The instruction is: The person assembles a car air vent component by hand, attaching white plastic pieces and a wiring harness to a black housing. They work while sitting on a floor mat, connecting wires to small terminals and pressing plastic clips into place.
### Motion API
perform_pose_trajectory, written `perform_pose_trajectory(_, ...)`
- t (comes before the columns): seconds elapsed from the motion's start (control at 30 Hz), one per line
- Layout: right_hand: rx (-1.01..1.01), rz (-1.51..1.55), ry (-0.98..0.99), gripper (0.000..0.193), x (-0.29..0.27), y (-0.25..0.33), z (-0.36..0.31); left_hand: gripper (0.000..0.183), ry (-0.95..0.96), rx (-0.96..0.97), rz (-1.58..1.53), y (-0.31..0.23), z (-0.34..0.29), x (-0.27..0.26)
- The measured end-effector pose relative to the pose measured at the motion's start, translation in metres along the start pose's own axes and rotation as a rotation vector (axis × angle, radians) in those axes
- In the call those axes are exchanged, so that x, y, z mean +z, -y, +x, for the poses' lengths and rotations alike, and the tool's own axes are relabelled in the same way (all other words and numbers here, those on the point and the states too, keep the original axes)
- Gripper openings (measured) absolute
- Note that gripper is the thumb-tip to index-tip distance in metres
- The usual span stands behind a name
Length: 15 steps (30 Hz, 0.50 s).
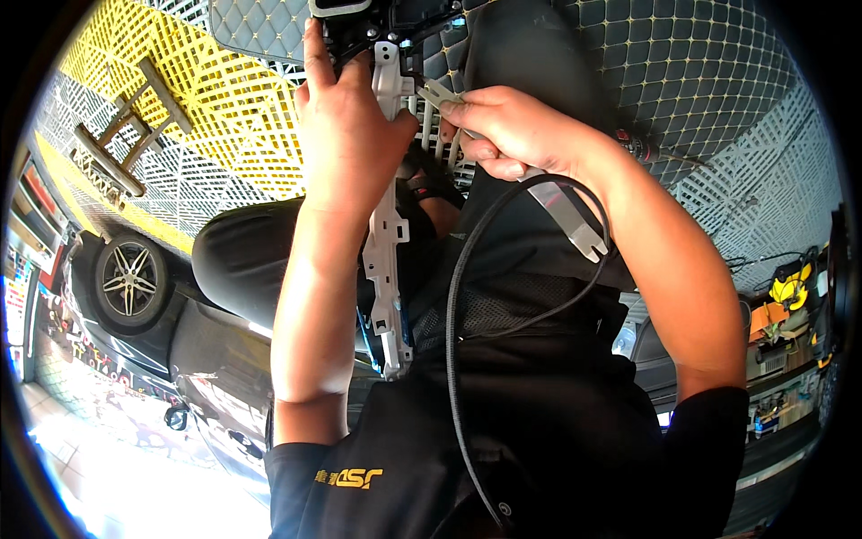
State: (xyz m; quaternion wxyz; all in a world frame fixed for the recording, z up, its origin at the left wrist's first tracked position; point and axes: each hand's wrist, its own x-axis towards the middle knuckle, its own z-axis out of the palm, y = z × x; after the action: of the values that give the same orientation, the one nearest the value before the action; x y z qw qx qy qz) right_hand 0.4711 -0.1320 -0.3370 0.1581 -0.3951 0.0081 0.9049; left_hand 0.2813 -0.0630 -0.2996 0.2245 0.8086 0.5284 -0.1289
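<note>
My left hand [350, 121] grips the upper part of a long pale-grey bracket [385, 242] with slots and tabs along it. Its index finger stretches up beside a black housing [395, 20] with bolts, at the bracket's top end. In my right hand [507, 130] is a flat metal pry tool [564, 216] with a notched end. The tool's other forked tip points at the bracket's right side, close to my left thumb. Whether that tip touches the bracket I cannot tell. A black braided cable [455, 332] loops below my right hand, over my dark clothes.
Grey quilted mats [682, 63] lie at the top over yellow and white floor grating [215, 117]. A small frame stool [130, 126] stands at the upper left. A dark car with a spoked wheel [132, 280] is at left. Shelves of tools [777, 359] line the right.
</note>
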Motion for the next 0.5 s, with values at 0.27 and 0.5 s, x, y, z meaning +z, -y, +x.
perform_pose_trajectory(0.27, -0.046, 0.094, -0.002, 0.034, 0.004, -0.008, -0.007, 0.068, -0.035, 0.035, -0.032, 0.0, -0.001, -0.004)
perform_pose_trajectory(0.5, -0.176, 0.266, -0.124, 0.027, 0.021, -0.014, -0.038, 0.06, -0.157, 0.027, -0.145, -0.009, -0.003, -0.053)
